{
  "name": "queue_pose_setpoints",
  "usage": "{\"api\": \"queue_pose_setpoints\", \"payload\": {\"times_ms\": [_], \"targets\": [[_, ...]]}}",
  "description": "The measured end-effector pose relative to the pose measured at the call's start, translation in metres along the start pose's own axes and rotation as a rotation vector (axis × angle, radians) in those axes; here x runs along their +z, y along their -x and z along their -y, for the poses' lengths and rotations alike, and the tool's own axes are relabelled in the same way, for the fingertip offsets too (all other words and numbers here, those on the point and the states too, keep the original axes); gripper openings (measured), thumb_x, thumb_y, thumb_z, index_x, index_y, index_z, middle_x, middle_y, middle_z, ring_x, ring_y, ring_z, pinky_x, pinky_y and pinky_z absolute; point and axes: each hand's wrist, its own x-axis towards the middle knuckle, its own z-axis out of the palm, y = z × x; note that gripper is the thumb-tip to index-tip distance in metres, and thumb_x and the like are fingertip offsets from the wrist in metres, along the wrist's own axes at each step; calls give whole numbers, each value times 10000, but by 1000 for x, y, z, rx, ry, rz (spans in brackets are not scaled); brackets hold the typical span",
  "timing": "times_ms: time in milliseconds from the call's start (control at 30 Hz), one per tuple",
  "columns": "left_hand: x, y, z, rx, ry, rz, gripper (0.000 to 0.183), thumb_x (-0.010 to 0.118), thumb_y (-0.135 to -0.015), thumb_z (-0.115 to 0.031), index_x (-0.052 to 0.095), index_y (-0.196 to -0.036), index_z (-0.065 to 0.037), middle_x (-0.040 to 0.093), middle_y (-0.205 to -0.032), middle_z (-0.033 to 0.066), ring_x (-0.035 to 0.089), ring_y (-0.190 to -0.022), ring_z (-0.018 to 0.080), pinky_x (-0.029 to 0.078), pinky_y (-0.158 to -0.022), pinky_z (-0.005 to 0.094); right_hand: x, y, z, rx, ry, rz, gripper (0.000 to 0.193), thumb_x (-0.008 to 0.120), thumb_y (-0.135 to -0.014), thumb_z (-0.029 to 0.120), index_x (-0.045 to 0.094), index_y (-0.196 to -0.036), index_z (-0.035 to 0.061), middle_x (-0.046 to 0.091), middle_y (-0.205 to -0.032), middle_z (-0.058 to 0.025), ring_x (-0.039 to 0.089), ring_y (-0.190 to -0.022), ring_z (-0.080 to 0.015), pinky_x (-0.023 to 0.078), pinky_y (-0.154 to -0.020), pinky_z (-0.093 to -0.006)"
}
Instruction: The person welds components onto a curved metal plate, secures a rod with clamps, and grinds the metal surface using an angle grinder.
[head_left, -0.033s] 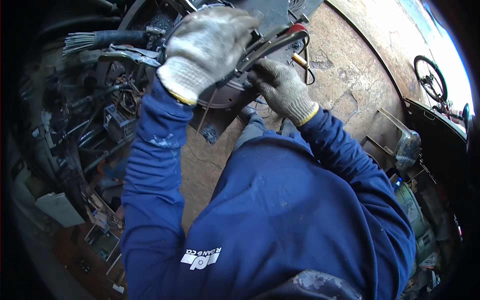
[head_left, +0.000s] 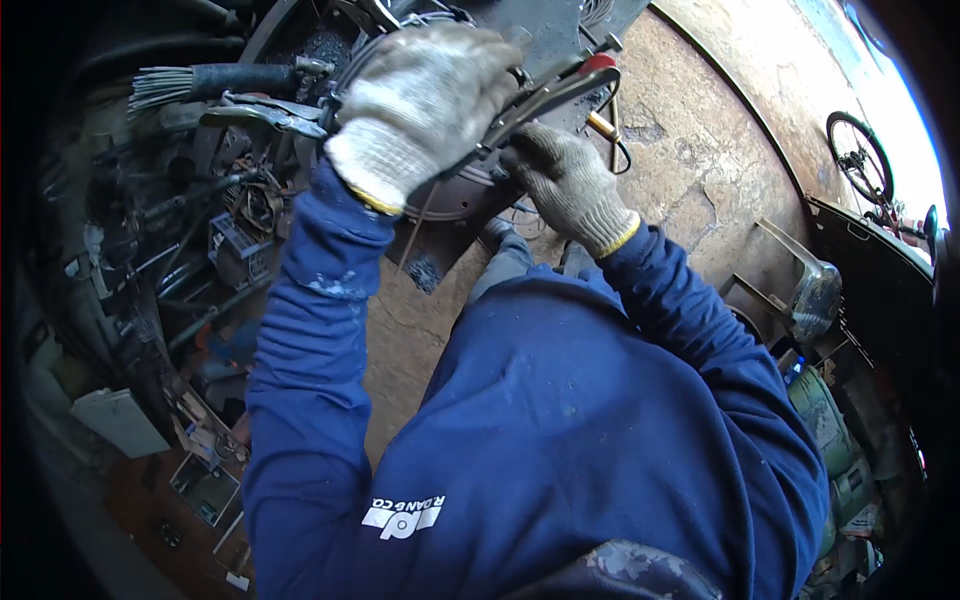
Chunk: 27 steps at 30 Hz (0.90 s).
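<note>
Both my hands wear off-white knit gloves with yellow cuff edges. My left hand (head_left: 430, 100) is over the dark metal bench, back of the hand up and fingers curled down; what they grip is hidden under the hand. Between my hands slants a pair of locking pliers (head_left: 550, 97) with a red part near its far right end. My right hand (head_left: 568, 182) is closed by the near end of the pliers, its fingertips hidden. Below my hands lies a dark curved metal piece (head_left: 450, 198) with a rim and small holes. A thin rod (head_left: 415, 232) slants down beside it.
Left of my left hand lie another pair of locking pliers (head_left: 265, 116) and a dark-handled bundle of stiff wires (head_left: 165, 88). Metal scrap (head_left: 240, 250) crowds the left side. A tool with an orange-yellow part (head_left: 603, 125) hangs at the bench edge. A chair (head_left: 815, 295) and bicycle (head_left: 860, 155) are rightward.
My left hand has shifted slightly right and down. The locking pliers between my hands have moved a little the same way. My right hand has barely moved.
</note>
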Motion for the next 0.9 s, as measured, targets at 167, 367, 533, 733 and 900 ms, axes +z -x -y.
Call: {"api": "queue_pose_setpoints", "payload": {"times_ms": [167,367,533,733,900], "targets": [[4,8,-2,-47,-47,146,230,690,-859,-162,708,-1080,-97,692,-1185,79,640,-1138,276,484,-993,431,3,3,4,85,44,-42,302,688,-928,176,676,-1177,6,704,-1034,-207,713,-966,-320,565,-831,-378],[-6,3,3,-11,-9,190,166,691,-846,-131,732,-1001,-90,726,-1024,94,690,-1012,277,550,-886,396,10,13,-1,135,-25,-127,325,723,-929,203,688,-1191,14,723,-1019,-166,727,-907,-240,572,-813,-336],[-11,-5,7,74,78,203,158,680,-833,-120,736,-965,-53,717,-946,122,686,-911,301,560,-824,390,-4,20,-8,199,-443,-220,250,650,-991,161,700,-1203,39,731,-956,-59,682,-855,-105,567,-770,-260],[-32,-22,2,109,203,301,185,664,-776,-34,737,-945,-11,712,-943,142,672,-948,309,548,-873,389,-22,43,-44,233,-523,-280,286,661,-991,184,701,-1243,54,720,-1036,-36,656,-889,-90,552,-787,-239],[-18,-21,13,111,202,371,199,658,-811,-42,743,-989,-15,694,-885,145,669,-873,310,548,-803,389,-14,51,-42,320,-486,-220,311,676,-985,212,694,-1255,60,730,-1052,-38,659,-866,-92,554,-764,-234]]}}
